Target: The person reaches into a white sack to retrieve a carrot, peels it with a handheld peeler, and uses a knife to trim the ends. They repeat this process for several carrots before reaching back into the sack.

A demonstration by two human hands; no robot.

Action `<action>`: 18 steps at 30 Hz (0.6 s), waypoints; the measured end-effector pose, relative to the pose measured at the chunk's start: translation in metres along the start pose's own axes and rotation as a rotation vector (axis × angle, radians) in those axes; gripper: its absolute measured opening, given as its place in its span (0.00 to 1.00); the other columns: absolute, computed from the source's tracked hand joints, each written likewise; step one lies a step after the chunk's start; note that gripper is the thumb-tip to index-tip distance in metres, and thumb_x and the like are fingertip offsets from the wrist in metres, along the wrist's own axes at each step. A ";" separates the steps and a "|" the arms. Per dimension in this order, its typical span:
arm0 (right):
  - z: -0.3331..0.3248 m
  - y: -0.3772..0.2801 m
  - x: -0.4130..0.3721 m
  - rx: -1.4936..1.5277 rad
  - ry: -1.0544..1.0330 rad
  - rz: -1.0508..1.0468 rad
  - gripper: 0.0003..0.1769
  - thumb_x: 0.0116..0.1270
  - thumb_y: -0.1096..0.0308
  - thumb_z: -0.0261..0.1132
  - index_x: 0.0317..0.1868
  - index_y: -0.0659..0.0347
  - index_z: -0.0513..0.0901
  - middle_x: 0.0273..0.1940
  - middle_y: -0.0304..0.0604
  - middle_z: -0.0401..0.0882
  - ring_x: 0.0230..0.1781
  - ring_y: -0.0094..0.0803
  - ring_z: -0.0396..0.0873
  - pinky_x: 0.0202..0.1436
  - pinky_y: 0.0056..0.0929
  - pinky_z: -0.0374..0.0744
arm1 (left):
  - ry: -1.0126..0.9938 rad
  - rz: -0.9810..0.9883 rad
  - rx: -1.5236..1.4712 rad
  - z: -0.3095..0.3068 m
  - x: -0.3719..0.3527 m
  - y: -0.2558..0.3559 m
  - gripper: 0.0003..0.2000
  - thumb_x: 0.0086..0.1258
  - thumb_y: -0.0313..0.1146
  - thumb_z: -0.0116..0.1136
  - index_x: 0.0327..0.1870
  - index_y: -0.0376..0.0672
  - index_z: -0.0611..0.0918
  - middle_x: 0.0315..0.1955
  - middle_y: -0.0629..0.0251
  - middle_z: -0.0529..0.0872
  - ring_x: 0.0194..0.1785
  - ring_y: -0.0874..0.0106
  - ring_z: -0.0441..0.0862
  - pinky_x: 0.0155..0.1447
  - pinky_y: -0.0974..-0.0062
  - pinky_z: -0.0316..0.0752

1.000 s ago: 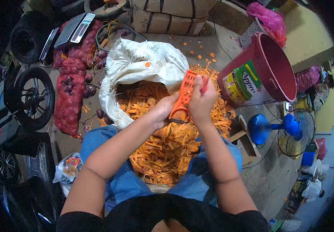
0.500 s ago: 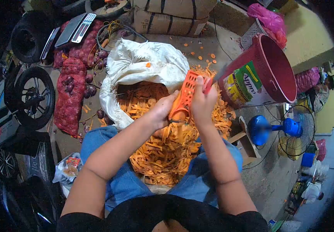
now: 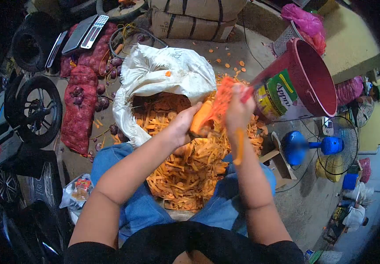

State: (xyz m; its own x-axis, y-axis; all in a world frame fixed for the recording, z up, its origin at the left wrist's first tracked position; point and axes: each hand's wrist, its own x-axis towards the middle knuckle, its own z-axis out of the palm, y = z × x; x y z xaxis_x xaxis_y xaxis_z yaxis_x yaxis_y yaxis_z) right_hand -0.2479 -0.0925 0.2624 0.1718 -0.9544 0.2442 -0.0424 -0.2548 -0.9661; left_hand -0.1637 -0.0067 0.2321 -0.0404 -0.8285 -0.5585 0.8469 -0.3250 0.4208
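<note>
My left hand (image 3: pixel 184 124) is closed around a carrot (image 3: pixel 202 115) above the pile of orange peelings (image 3: pixel 185 176) between my knees. Against the carrot's right side is a red-orange slotted tool (image 3: pixel 223 99), blurred by motion. My right hand (image 3: pixel 240 112) grips this tool from the right, with a knife blade sticking out beyond the fingers toward the bucket. A strip of orange peel (image 3: pixel 239 147) is in front of my right forearm. Behind my hands a white sack (image 3: pixel 168 83) lies open, with more peelings at its mouth.
A dark red bucket (image 3: pixel 282 83) stands at the right, near a blue fan (image 3: pixel 331 144). Red mesh sacks of onions (image 3: pixel 77 114) and a motorcycle wheel (image 3: pixel 38 112) are at the left. Cardboard-coloured bales (image 3: pixel 194 26) sit behind. A distant person (image 3: pixel 354 218) is at lower right.
My right hand and the slotted tool have shifted to the right, showing more of the carrot. A peel strip now appears over my right forearm. My left hand has barely moved.
</note>
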 end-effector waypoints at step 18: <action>-0.028 0.027 0.038 0.026 0.088 0.233 0.14 0.58 0.64 0.52 0.22 0.67 0.68 0.16 0.35 0.64 0.18 0.22 0.61 0.20 0.27 0.61 | -0.031 0.119 0.296 -0.006 -0.007 0.009 0.18 0.60 0.44 0.45 0.43 0.39 0.70 0.35 0.64 0.76 0.35 0.75 0.75 0.38 0.77 0.72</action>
State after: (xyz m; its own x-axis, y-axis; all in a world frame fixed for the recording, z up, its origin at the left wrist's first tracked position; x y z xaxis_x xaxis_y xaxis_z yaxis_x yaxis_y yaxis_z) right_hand -0.2698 -0.1402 0.2476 0.0740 -0.9971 0.0201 -0.0454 -0.0235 -0.9987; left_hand -0.1528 -0.0009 0.2355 0.0301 -0.8805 -0.4731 0.6558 -0.3398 0.6741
